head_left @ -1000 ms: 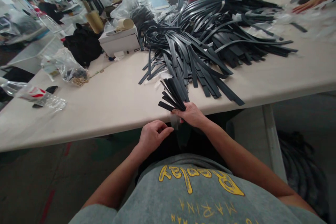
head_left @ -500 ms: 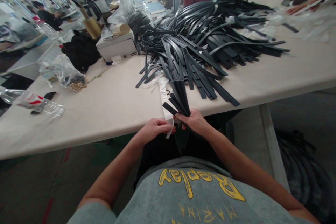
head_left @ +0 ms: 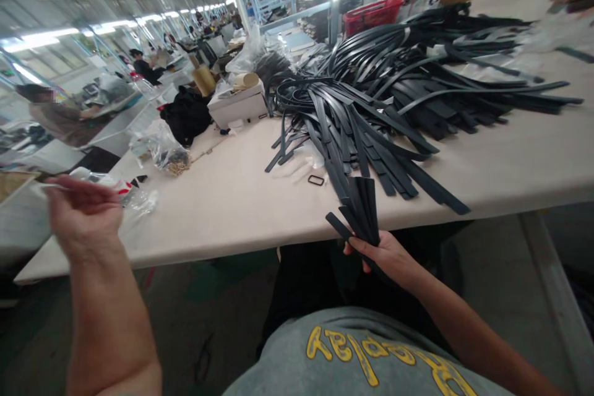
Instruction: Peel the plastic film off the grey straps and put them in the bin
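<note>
My right hand (head_left: 387,257) is closed around a bunch of flat black straps (head_left: 364,207), their cut ends fanned out above the table's front edge. Raised over the table's left end is my left hand (head_left: 86,210), fingers bent and pressed together. A pale edge shows at its fingertips, too blurred to make out. Beyond the held straps lies a black rectangular loop (head_left: 316,180), beside crumpled clear plastic (head_left: 301,161). Behind them a large heap of black straps (head_left: 352,111) spreads over the table.
The pale table (head_left: 223,210) carries a white box (head_left: 239,105), a black cloth bundle (head_left: 185,114) and a plastic bag of small brass-coloured parts (head_left: 174,158). A red basket (head_left: 374,15) stands behind the heap. Another person (head_left: 65,114) sits at the far left.
My left hand has swung far left and up, away from the straps. The white plastic strip it held by them is gone from there. The right hand keeps its bunch.
</note>
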Motion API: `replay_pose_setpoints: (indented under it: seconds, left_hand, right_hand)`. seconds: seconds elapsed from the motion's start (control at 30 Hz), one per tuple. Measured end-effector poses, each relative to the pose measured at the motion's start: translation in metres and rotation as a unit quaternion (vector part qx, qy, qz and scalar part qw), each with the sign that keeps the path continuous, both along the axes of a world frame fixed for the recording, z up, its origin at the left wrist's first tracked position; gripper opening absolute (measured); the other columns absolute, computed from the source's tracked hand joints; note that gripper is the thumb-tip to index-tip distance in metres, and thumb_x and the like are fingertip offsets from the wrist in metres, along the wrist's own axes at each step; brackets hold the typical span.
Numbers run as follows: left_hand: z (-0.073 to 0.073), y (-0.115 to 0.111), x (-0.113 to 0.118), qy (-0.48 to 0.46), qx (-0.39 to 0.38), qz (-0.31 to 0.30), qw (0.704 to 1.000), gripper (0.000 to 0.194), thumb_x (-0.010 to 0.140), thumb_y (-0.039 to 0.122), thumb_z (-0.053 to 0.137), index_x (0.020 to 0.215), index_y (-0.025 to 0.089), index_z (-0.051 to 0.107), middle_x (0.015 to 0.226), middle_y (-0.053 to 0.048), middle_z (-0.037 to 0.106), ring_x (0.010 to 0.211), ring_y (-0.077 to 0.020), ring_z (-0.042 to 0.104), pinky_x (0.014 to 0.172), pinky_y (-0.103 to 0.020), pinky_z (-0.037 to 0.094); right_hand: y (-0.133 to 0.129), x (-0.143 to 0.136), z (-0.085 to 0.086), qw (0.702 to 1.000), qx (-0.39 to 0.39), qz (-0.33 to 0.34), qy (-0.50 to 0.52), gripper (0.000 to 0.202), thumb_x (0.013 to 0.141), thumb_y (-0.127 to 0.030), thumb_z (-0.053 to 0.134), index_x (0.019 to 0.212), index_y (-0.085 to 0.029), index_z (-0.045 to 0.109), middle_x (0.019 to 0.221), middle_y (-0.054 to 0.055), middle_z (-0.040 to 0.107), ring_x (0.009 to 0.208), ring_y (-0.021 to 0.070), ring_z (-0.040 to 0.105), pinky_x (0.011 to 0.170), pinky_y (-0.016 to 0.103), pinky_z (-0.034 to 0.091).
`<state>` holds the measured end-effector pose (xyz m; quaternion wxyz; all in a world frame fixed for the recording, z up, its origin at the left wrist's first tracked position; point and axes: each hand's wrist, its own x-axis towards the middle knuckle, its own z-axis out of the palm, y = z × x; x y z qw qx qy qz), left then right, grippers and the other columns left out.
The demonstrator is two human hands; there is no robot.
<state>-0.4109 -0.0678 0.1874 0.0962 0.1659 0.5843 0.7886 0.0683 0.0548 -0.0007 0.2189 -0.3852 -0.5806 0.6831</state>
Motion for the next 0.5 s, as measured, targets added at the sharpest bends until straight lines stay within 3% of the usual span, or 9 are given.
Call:
replay_pose_setpoints:
  seconds: [0.03, 0.07, 0.2, 0.27, 0.37, 0.5]
  left_hand:
    - [-0.020, 0.001, 0.021, -0.094, 0.095, -0.022, 0.991, 0.046, 0.102, 0.034, 0.034, 0.066, 0.029, 0.061, 0.049, 0.017, 0.063, 0.050, -0.0010, 0.059, 0.053, -0.010, 0.050]
    - [-0.042, 0.005, 0.044, -0.184, 0.127, -0.041, 0.974, 0.046, 0.102, 0.034, 0.036, 0.065, 0.027, 0.061, 0.053, 0.017, 0.066, 0.049, -0.0007, 0.059, 0.054, -0.010, 0.050]
    - [-0.138, 0.026, 0.139, -0.290, 0.065, -0.140, 0.945, 0.029, 0.095, 0.028, 0.055, 0.069, 0.022, 0.066, 0.065, 0.007, 0.072, 0.060, -0.0059, 0.066, 0.065, -0.018, 0.054]
    - [-0.170, 0.032, 0.175, -0.343, 0.052, -0.190, 0.918, 0.025, 0.092, 0.028, 0.060, 0.069, 0.021, 0.067, 0.065, 0.005, 0.071, 0.063, -0.0060, 0.066, 0.071, -0.019, 0.054]
    - [-0.188, 0.036, 0.210, -0.406, 0.052, -0.190, 0.892, 0.027, 0.093, 0.026, 0.059, 0.068, 0.019, 0.065, 0.065, 0.003, 0.069, 0.064, -0.0070, 0.066, 0.073, -0.022, 0.056]
    - [-0.182, 0.034, 0.231, -0.445, 0.033, -0.199, 0.872, 0.019, 0.094, 0.018, 0.055, 0.079, 0.018, 0.067, 0.075, 0.001, 0.072, 0.070, -0.0074, 0.068, 0.073, -0.022, 0.056]
  right_hand:
    - [-0.001, -0.002, 0.001, 1.000, -0.001, 0.006, 0.000, 0.045, 0.078, -0.059, 0.067, 0.080, -0.014, 0.069, 0.077, 0.005, 0.070, 0.045, 0.0088, 0.051, 0.044, 0.024, 0.041]
    - [-0.002, -0.005, 0.003, 1.000, -0.002, 0.011, -0.003, 0.045, 0.077, -0.059, 0.067, 0.080, -0.014, 0.069, 0.077, 0.005, 0.070, 0.044, 0.0090, 0.051, 0.043, 0.024, 0.041]
    - [-0.012, -0.015, 0.014, 0.999, 0.002, 0.028, -0.028, 0.047, 0.074, -0.062, 0.069, 0.079, -0.015, 0.068, 0.075, 0.005, 0.069, 0.044, 0.0096, 0.052, 0.042, 0.024, 0.042]
    - [-0.020, -0.018, 0.020, 0.998, 0.019, 0.038, -0.042, 0.046, 0.076, -0.062, 0.067, 0.077, -0.015, 0.068, 0.074, 0.004, 0.068, 0.044, 0.0096, 0.052, 0.042, 0.024, 0.042]
    - [-0.029, -0.021, 0.024, 0.996, 0.045, 0.050, -0.060, 0.044, 0.079, -0.059, 0.065, 0.076, -0.015, 0.069, 0.070, 0.003, 0.065, 0.045, 0.0097, 0.052, 0.043, 0.023, 0.042]
    - [-0.034, -0.023, 0.021, 0.995, 0.052, 0.049, -0.067, 0.043, 0.080, -0.058, 0.064, 0.077, -0.016, 0.069, 0.068, 0.003, 0.064, 0.045, 0.0103, 0.052, 0.043, 0.024, 0.043]
